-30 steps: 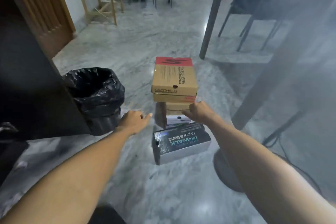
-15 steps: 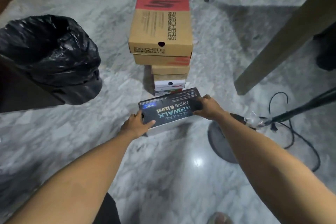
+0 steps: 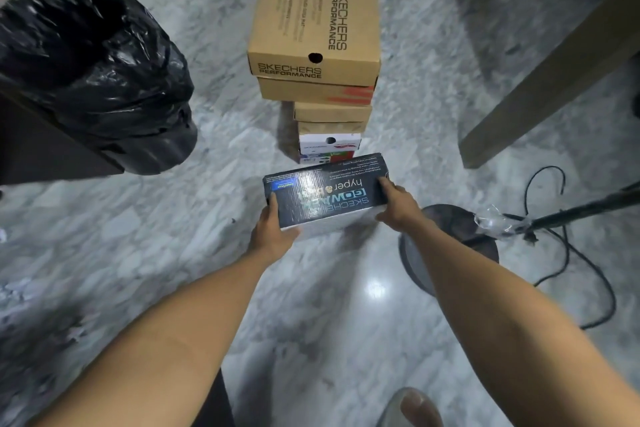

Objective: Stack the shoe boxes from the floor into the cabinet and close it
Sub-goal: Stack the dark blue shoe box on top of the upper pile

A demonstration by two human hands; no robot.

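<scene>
1. Marble floor (image 3: 104, 253): pale, veined, carrying everything listed below.
2. Bin with black liner (image 3: 97, 80): stands left of the boxes, well apart from them.
3. Stack of shoe boxes (image 3: 317, 45): on the floor, tan Skechers box on top, smaller boxes beneath (lower labels too small to read); just beyond the held box.
4. Fan base and cable (image 3: 450, 239): right of the person, near the right forearm.
5. Dark shoe box (image 3: 325, 194): between both hands, just in front of the stack; whether it is clear of the floor I cannot tell. Its long axis runs left to right across the person, one end to each hand, neither hand nearer.
6. Left hand (image 3: 273, 232): grips the left end, thumb lying on the lid.
7. Right hand (image 3: 398, 204): grips the right end, fingers curled over the lid edge.
</scene>
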